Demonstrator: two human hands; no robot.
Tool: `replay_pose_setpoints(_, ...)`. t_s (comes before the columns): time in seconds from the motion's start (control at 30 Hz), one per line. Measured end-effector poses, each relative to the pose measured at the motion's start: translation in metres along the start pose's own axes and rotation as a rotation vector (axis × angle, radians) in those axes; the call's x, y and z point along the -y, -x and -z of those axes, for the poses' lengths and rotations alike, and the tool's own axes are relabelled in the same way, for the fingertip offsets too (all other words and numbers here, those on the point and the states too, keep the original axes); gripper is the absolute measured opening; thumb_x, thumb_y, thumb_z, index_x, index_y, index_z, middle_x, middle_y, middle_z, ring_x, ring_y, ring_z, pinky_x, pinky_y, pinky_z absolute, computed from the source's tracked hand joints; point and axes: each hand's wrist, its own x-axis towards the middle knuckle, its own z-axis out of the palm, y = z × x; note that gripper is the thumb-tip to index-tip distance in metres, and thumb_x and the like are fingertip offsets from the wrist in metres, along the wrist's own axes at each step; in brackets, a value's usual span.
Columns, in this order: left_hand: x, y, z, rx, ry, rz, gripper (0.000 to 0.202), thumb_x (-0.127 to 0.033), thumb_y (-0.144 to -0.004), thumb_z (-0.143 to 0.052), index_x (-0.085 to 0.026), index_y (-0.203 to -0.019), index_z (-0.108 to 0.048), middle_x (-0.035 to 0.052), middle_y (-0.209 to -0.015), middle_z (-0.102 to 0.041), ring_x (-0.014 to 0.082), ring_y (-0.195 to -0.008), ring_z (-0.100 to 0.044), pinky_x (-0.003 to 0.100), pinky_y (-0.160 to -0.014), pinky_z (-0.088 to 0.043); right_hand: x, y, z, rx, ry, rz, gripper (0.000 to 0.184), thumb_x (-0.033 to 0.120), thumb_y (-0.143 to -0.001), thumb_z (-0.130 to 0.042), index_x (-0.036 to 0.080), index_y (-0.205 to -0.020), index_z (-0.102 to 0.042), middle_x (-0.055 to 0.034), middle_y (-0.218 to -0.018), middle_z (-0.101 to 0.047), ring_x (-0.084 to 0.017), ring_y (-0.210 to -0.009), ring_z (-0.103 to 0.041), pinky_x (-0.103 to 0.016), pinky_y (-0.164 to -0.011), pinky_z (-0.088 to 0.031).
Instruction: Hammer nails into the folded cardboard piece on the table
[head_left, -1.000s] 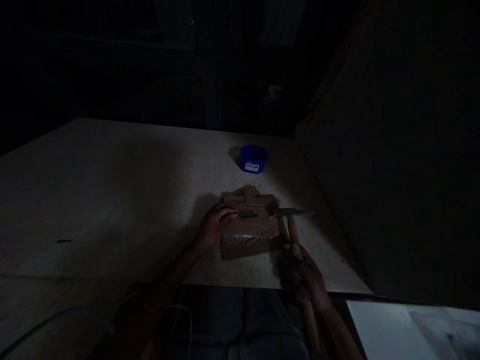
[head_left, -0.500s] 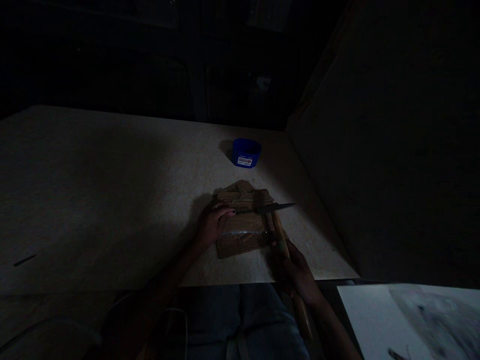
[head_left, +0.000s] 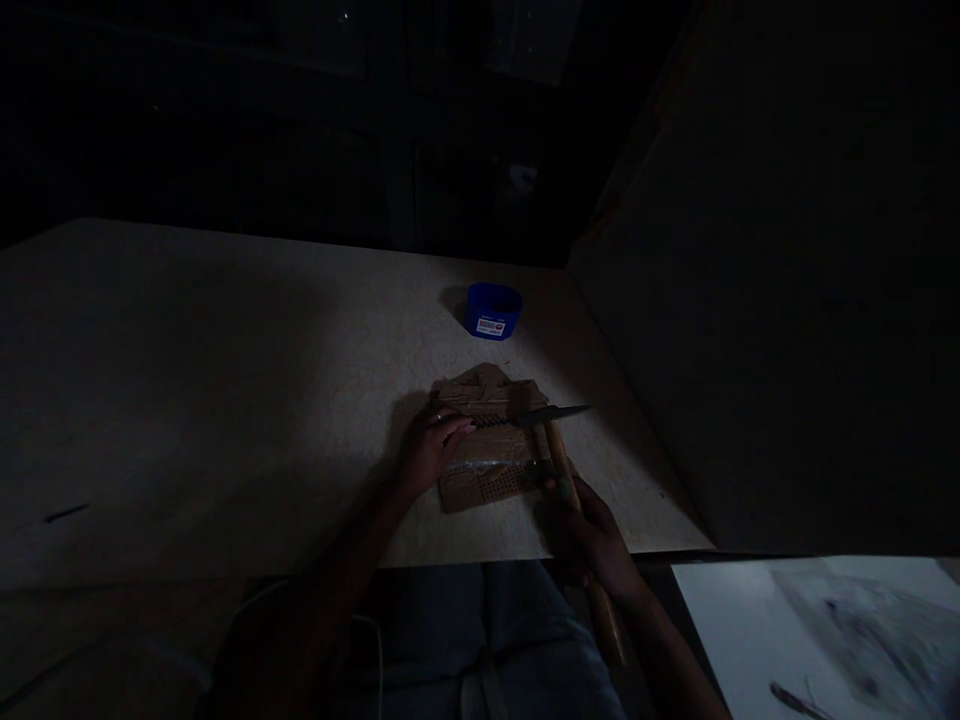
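Note:
A hammer (head_left: 562,455) with a long wooden handle and a narrow, dark, tapering metal head is gripped by my right hand (head_left: 601,545). Its head hovers over or rests on the right edge of a piece of brown cardboard (head_left: 487,443); which of these I cannot tell. The cardboard lies on the table, ragged at the far side, with a grid of small holes nearer me. Across its middle runs a row of small dark pieces (head_left: 493,421). At the left end of this row, my left hand (head_left: 427,455) presses its fingers together; what they pinch is too dark to make out.
An open blue container (head_left: 493,318) with a white label stands behind the cardboard on the pale table (head_left: 225,400). A thin dark object (head_left: 67,513) lies far left. A dark panel (head_left: 787,300) rises along the right. A white surface (head_left: 750,630) lies below right.
The view has shifted slightly. Both hands, the hammer and the cardboard keep nearly the same places relative to each other.

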Motion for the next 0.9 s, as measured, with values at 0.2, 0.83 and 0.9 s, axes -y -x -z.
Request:
replay_pose_setpoints(0.2, 0.005, 0.004, -0.001, -0.021, -0.082, -0.090, 0.016, -0.027, -0.093, -0.062, -0.025, -0.100, -0.077, 0.0055, -0.094, -0.074, 0.0195, -0.089, -0.067, 0.034, -0.083, -0.054, 0.024, 0.025, -0.015, -0.031, 0.070, 0.008, 0.050, 0.052, -0.088, -0.061, 0.023, -0.125, -0.045, 0.0126, -0.053, -0.043, -0.005, -0.029, -0.031, -0.014, -0.026, -0.028)
replay_pose_setpoints(0.83, 0.004, 0.005, -0.005, -0.025, -0.173, -0.036, 0.014, -0.022, -0.088, -0.069, -0.024, -0.099, -0.078, 0.0045, -0.094, -0.075, 0.0180, -0.086, -0.068, 0.031, -0.079, -0.055, 0.065, 0.027, -0.051, 0.052, 0.705, 0.296, 0.038, 0.031, -0.095, -0.045, 0.018, -0.129, -0.057, -0.0006, -0.077, -0.062, -0.017, -0.066, -0.057, -0.026, -0.059, -0.045)
replay_pose_setpoints(0.9, 0.004, 0.005, -0.005, -0.045, -0.191, -0.051, 0.012, -0.022, -0.088, -0.069, -0.023, -0.096, -0.078, 0.0048, -0.093, -0.076, 0.0186, -0.086, -0.068, 0.032, -0.080, -0.054, 0.065, 0.025, -0.051, 0.031, 0.714, 0.311, 0.038, 0.030, -0.094, -0.045, 0.018, -0.128, -0.058, -0.0005, -0.076, -0.062, -0.017, -0.066, -0.057, -0.026, -0.058, -0.045)
